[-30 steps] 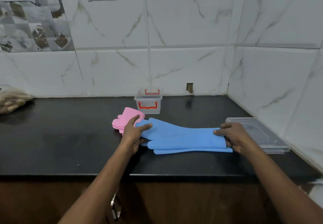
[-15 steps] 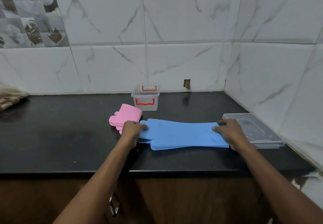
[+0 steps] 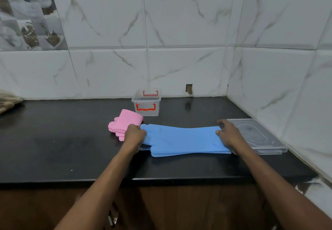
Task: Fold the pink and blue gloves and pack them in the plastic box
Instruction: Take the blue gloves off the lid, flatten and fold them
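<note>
The blue gloves (image 3: 181, 140) lie stacked and stretched out flat across the black counter (image 3: 62, 145), fingers to the left, cuffs to the right. My left hand (image 3: 133, 134) grips their finger end. My right hand (image 3: 228, 134) holds the cuff end, thumb on top. The pink gloves (image 3: 128, 120) lie folded just behind my left hand. The clear plastic box (image 3: 147, 102) with red handles stands open behind the pink gloves, near the wall.
The clear lid (image 3: 256, 134) lies flat at the right, next to my right hand and the side wall. A brownish bundle (image 3: 9, 100) sits at the far left. The counter's front edge runs just below the gloves.
My left hand's fingers have curled from lying flat on the blue finger end to gripping it. The blue gloves stay stretched between both hands; the view shifted slightly.
</note>
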Demonstrator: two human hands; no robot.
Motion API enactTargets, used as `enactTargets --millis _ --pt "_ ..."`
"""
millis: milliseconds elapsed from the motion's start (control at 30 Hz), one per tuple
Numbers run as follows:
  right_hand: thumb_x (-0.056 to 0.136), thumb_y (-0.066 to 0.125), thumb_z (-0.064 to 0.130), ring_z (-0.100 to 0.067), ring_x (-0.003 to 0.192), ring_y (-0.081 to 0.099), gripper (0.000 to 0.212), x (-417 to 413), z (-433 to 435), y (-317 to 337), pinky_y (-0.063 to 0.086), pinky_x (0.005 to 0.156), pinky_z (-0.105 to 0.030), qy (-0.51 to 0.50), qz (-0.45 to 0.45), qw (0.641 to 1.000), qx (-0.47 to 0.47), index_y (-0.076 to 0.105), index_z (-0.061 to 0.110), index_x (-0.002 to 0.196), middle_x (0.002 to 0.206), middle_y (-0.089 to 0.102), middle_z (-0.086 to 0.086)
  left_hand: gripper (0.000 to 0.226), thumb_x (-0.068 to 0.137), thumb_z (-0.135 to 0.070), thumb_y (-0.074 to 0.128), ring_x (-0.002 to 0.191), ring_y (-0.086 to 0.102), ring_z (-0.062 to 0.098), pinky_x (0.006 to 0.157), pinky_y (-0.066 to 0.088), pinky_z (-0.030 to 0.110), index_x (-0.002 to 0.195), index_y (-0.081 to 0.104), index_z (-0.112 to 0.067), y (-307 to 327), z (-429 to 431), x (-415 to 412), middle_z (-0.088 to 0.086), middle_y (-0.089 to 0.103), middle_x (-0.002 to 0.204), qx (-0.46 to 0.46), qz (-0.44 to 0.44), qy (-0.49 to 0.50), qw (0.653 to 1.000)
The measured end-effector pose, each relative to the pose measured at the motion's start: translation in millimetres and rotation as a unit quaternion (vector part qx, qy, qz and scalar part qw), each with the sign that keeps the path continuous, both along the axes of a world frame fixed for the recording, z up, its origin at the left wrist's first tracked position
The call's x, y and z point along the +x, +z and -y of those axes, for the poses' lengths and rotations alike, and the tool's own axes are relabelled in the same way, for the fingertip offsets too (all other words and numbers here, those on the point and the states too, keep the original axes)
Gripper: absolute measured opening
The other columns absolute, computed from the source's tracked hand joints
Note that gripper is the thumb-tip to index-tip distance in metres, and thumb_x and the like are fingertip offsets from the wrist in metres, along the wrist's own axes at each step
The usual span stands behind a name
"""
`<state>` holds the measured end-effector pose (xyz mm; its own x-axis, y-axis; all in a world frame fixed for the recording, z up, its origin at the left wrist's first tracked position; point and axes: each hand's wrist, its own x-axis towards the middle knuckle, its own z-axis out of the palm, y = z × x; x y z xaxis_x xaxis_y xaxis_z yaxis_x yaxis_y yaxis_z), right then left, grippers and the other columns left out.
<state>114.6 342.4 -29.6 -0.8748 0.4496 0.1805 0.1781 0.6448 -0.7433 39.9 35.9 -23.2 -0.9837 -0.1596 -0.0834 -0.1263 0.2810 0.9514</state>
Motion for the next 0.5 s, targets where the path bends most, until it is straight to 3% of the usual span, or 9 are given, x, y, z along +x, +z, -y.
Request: enactTargets --millis 100,200,333,433,500 --pt "0.096 0.048 0.01 -0.026 0.122 0.051 0.037 1.3 1.6 4.7 0.036 0.09 -0.028 0.018 0.014 1.0 0.012 0.047 0.018 0.133 0.139 0.052 -0.01 0.015 0.091 0.0 0.047 0.088 0.056 0.027 0.056 0.057 0.039 0.103 0.053 -0.006 -1.4 -0.2 -2.0 0.014 0.055 0.1 -0.016 0.001 -0.005 1.0" --pt "0.098 0.045 0.015 -0.033 0.11 0.055 0.031 -1.3 7.4 7.1 0.039 0.082 -0.032 -0.002 0.064 0.994 0.086 0.043 0.008 0.128 0.126 0.057 -0.018 0.031 0.089 -0.002 0.046 0.097 0.059 0.034 0.073 0.059 0.052 0.12 0.046 0.001 -3.6 -2.1 -2.2 0.021 0.057 0.108 -0.05 -0.002 0.001 0.999" --pt "0.094 0.056 0.025 -0.035 0.103 0.058 0.032 -3.6 17.0 13.9 0.039 0.074 -0.033 -0.019 0.114 0.983 0.142 0.046 0.001 0.114 0.114 0.06 -0.021 0.032 0.09 -0.002 0.049 0.091 0.057 0.037 0.057 0.045 0.036 0.12 0.042 0.006 4.1 -6.7 7.9 0.023 0.057 0.103 -0.156 -0.044 0.015 0.987" --pt "0.093 0.058 0.027 -0.035 0.101 0.059 0.032 1.1 17.0 14.5 0.038 0.071 -0.031 -0.045 0.085 0.983 0.154 0.047 0.003 0.11 0.111 0.061 -0.019 0.029 0.095 -0.013 0.054 0.098 0.057 0.043 0.067 0.04 0.039 0.118 0.047 0.004 14.0 -12.9 24.7 0.028 0.052 0.119 -0.307 -0.114 0.046 0.944" --pt "0.092 0.059 0.028 -0.034 0.099 0.059 0.028 8.5 14.1 14.2 0.039 0.071 -0.032 -0.061 0.074 0.982 0.164 0.049 0.005 0.106 0.108 0.062 -0.017 0.026 0.096 -0.021 0.053 0.107 0.053 0.042 0.072 0.042 0.043 0.116 0.056 -0.004 18.9 -16.6 35.1 0.023 0.046 0.128 -0.42 -0.183 0.085 0.885"
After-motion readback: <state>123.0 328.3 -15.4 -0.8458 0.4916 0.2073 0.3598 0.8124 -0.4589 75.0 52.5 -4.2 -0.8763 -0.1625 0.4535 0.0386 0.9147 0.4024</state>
